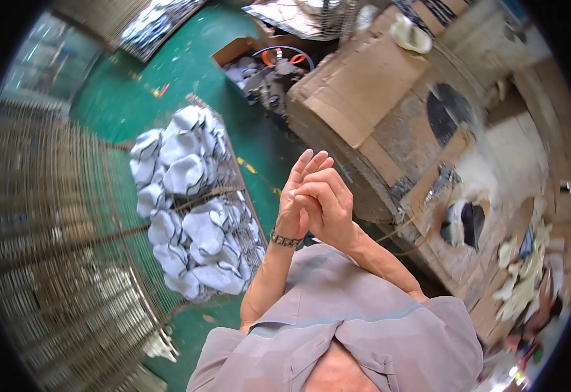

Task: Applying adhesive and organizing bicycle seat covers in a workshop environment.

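My two hands meet in front of my chest. My left hand (290, 208), with a dark bracelet (285, 240) at the wrist, has its fingers stretched upward and its palm facing the other hand. Against that palm sits my right hand (333, 208), its fingers bent and closed in a pinch. A tiny white spot shows at the right fingertips; I cannot make out what it is. To the left and lower down, a wire rack (235, 171) carries piles of pale blue-grey, dark-edged fabric-like pieces (207, 228).
A tall wire-grid rack (56, 215) fills the left side. At right is a worn workbench with cardboard (354, 88), a dark round pad (447, 112) and pale scraps (524, 277). Behind stands a carton (228, 51) of tools and cables on the green floor (167, 78).
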Available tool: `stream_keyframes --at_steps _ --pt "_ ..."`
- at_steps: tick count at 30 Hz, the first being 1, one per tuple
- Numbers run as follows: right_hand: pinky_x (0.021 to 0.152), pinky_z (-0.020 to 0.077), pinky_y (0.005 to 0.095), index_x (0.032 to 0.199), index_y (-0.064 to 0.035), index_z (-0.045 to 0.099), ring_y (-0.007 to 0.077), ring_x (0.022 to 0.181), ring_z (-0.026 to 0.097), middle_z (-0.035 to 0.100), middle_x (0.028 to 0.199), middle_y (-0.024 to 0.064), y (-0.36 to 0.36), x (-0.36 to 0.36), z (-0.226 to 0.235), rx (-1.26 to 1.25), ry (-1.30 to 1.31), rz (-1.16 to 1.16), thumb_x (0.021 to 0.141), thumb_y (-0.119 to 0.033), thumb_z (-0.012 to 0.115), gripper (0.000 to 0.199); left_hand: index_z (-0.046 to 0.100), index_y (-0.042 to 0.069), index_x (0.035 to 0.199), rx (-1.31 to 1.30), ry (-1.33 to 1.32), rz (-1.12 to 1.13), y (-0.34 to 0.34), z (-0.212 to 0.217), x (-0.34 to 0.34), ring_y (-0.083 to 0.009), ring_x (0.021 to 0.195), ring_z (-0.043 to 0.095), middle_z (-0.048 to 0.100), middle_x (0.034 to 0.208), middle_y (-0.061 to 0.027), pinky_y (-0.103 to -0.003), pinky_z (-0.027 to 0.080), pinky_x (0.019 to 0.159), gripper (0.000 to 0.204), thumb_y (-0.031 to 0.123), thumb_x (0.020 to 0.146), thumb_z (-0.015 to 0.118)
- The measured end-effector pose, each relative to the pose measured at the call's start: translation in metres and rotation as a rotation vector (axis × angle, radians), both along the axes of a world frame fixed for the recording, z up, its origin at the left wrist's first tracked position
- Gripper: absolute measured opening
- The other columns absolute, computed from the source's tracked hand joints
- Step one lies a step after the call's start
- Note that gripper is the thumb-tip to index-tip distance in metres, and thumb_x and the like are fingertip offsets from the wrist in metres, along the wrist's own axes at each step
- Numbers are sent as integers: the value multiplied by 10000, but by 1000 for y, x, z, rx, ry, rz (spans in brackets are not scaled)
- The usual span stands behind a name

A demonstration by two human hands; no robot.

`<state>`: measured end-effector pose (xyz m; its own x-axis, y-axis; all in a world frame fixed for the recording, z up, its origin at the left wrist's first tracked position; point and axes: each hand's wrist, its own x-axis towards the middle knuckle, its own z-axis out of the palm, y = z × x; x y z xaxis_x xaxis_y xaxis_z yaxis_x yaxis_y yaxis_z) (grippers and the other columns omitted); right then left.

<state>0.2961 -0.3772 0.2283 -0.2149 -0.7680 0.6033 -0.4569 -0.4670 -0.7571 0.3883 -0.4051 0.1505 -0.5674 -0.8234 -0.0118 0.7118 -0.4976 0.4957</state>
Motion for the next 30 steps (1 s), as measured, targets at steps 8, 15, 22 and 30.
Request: stream_keyframes --at_steps 8,15,22,30 --pt "696 415 264 907 -29 537 119 800 486 531 901 18 38 0 -42 316 -368 -300 1045 -121 586 173 311 60 1584 -159 -246 -287 -15 -18 7 -291 1467 404 434 1566 -172 -425 397 1165 1047 385 777 894" --pt "708 495 254 943 8 729 110 824 611 670 923 53 65 1 -31 434 -618 -217 953 -139 732 147 323 77 1581 -253 -406 -272 -13 -23 27 -314 1482 382 431 1562 -184 -496 386 1167 1094 434 735 916" --pt "688 493 264 967 -10 753 140 824 617 667 954 58 92 -7 -31 255 -286 -290 914 -97 765 103 322 70 1579 -282 -359 -223 13 -18 0 -314 1489 372 426 1565 -189 -498 359 1179 1051 389 766 906" --pt "646 445 294 929 -38 570 145 734 494 543 846 55 137 -77 -64 386 -662 -268 1029 -212 628 209 473 37 1479 -973 -929 47 34 16 -67 -286 1400 485 518 1489 -119 -467 421 1129 1039 307 608 971"
